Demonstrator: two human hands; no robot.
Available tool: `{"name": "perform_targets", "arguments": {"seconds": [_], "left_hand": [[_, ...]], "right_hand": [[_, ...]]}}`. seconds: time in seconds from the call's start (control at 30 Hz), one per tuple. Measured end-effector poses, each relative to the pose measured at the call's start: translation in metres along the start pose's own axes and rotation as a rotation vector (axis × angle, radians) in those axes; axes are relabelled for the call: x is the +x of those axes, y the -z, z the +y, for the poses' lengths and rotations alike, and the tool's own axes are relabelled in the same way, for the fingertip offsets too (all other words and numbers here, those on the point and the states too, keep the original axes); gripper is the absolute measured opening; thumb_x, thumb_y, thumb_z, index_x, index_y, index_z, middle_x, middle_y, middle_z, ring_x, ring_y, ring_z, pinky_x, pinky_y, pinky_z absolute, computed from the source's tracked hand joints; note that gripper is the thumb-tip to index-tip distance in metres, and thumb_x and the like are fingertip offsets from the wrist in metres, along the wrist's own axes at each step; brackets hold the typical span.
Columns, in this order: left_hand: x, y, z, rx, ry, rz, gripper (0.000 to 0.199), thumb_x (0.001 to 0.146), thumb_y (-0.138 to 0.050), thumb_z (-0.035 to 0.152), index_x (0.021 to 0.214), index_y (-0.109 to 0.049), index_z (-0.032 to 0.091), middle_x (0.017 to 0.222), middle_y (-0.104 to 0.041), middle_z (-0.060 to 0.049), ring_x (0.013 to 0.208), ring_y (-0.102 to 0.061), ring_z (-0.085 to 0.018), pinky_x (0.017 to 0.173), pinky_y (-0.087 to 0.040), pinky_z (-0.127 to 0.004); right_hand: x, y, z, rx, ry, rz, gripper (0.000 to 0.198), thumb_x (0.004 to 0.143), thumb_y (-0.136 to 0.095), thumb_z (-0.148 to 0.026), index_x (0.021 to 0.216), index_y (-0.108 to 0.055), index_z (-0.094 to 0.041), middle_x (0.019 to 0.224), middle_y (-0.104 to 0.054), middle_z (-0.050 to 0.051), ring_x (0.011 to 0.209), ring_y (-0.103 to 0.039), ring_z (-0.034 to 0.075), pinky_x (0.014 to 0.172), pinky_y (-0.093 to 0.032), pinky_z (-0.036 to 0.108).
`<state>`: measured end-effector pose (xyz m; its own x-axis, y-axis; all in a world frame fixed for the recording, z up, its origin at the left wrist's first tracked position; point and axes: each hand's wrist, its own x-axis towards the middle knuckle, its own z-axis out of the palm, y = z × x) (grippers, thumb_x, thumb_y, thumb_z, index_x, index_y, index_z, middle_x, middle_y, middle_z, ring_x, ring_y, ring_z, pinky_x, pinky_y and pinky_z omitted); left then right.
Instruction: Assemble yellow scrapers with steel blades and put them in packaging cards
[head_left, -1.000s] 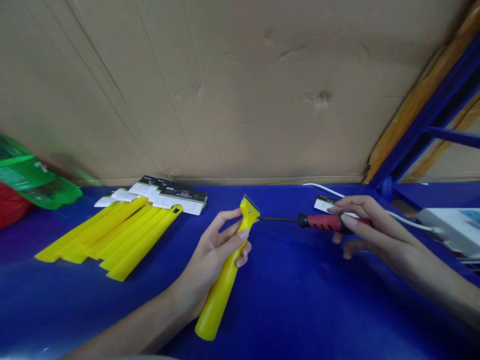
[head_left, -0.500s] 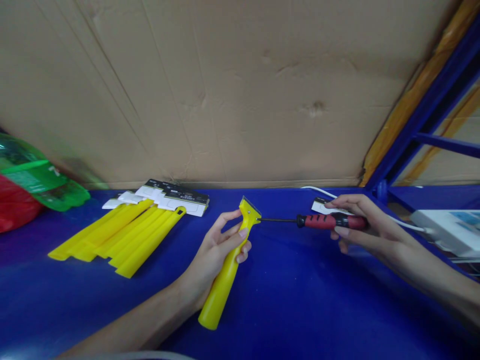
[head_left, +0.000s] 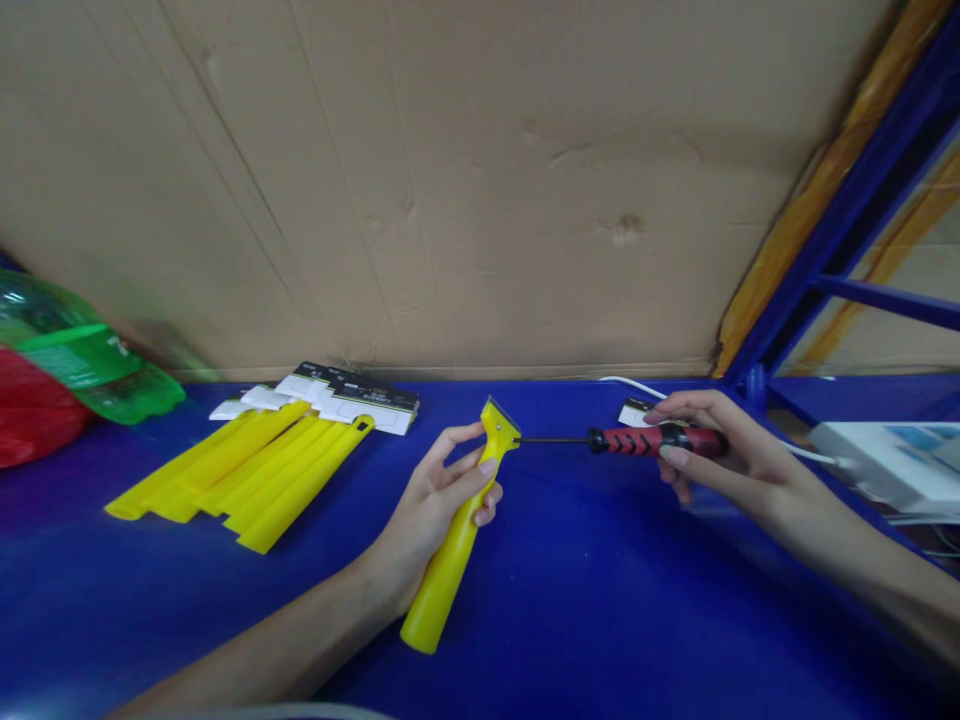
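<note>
My left hand (head_left: 442,490) is closed round the neck of a yellow scraper (head_left: 448,570), its head up and its handle slanting down to the left. A small screw shows on the scraper's head. My right hand (head_left: 720,450) grips a red and black screwdriver (head_left: 630,441) between thumb and fingers. The screwdriver lies level, its thin dark shaft pointing left, and the tip meets the right edge of the scraper's head. Whether the tip sits in a screw there is too small to tell.
Several yellow scrapers (head_left: 247,470) with black and white cards (head_left: 360,398) lie to the left on the blue table (head_left: 585,620). A green bottle (head_left: 97,360) and a red bag (head_left: 37,410) are at far left. A white box (head_left: 885,460) with a cable stands right, by a blue frame (head_left: 810,250).
The view has shifted slightly. The screwdriver's handle has turned in my right hand, showing different black marks. Its tip stays at the scraper's head, and my left hand holds its grip.
</note>
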<state>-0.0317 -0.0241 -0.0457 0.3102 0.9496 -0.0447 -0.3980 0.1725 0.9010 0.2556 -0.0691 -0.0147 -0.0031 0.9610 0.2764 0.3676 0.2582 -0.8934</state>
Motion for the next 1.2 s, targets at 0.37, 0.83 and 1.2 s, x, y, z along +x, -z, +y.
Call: {"name": "perform_targets", "arguments": {"seconds": [0.37,0.83,1.2], "left_hand": [[-0.001,-0.004,0.01,0.064,0.054,0.024,0.053,0.076,-0.092,0.028,0.115,-0.057,0.021,0.081,-0.068,0.001,0.051,-0.052,-0.006,0.05,-0.035,-0.019],[0.003,-0.002,0.004,0.069,0.029,0.027,0.054,0.074,-0.093,0.03,0.114,-0.057,0.022,0.066,-0.06,0.006,0.049,-0.05,-0.007,0.048,-0.036,-0.019],[0.002,-0.006,0.007,0.097,0.063,-0.012,0.059,0.072,-0.094,0.033,0.115,-0.055,0.021,0.074,-0.066,0.003,0.051,-0.053,-0.007,0.047,-0.037,-0.019]], "right_hand": [[-0.001,-0.002,0.014,0.058,-0.033,0.003,0.042,0.097,-0.065,-0.054,0.125,-0.05,-0.027,0.088,-0.069,0.0,0.058,-0.064,0.015,0.049,-0.053,0.028],[0.0,-0.003,0.008,-0.031,-0.024,0.003,0.041,0.1,-0.059,-0.056,0.124,-0.051,-0.024,0.071,-0.066,-0.002,0.057,-0.064,0.016,0.05,-0.054,0.026],[0.002,-0.004,0.013,-0.079,0.04,0.149,0.036,0.101,-0.056,-0.059,0.112,-0.051,-0.025,0.051,-0.057,-0.007,0.038,-0.053,0.014,0.039,-0.043,0.024]]}}
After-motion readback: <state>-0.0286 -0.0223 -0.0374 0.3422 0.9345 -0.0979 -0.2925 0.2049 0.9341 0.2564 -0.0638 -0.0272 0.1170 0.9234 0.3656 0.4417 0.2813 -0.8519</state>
